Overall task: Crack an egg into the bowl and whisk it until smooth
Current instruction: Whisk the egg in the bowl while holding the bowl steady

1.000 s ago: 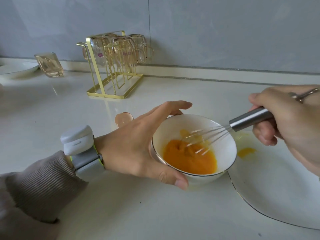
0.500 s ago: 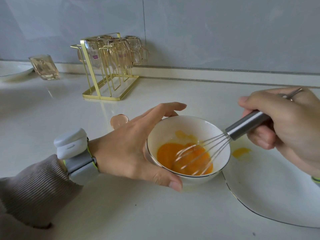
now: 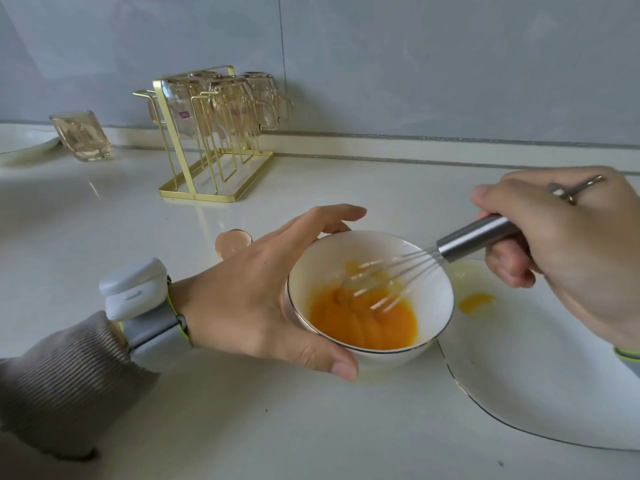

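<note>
A small white bowl [image 3: 332, 258] with a thin dark rim is sitting on a pale, glossy counter [image 3: 242, 427], near the middle of the view. The egg [image 3: 363, 320] is lying in the bottom of it as a deep orange-yellow pool, streaked with darker and lighter folds rather than one even colour, and a yellow smear is clinging to the far inner wall. The left hand [image 3: 252, 299] is cupping the bowl's left side, thumb curving round the near wall and fingers reaching round the far rim, clamped on it. The right hand [image 3: 571, 244] is gripping the steel handle of a whisk [image 3: 478, 237], fingers wrapped tightly round it; the wires are slanting down into the egg and are showing blurred. Just right of the bowl a large white plate [image 3: 536, 393] is lying flat, carrying a yellow blob of spilled egg [image 3: 476, 301]. A piece of brown eggshell [image 3: 232, 243] is resting on the counter behind the left hand. Farther back, a gold wire rack [image 3: 207, 192] is holding upturned glasses [image 3: 221, 102], and a single amber tumbler [image 3: 81, 136] is standing to the far left.
</note>
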### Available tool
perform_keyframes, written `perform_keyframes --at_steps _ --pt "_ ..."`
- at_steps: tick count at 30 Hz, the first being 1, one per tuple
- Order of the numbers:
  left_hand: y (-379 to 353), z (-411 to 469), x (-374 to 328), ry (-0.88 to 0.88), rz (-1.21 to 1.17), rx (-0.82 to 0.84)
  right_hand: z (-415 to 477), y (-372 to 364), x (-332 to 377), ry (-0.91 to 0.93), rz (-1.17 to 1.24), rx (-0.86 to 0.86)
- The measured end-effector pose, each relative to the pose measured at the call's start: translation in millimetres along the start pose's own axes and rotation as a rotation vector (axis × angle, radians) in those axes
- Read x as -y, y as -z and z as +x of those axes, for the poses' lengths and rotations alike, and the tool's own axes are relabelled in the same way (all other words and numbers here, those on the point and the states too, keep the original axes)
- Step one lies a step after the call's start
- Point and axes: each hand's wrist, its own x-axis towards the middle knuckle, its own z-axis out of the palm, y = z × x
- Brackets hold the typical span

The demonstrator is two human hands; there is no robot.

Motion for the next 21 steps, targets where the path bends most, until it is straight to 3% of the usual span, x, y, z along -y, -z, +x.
perform_keyframes --at_steps 21 --pt "0.2 -0.4 0.2 -0.019 -0.026 -0.009 -0.6 0.1 1.5 -0.003 0.017 -0.034"
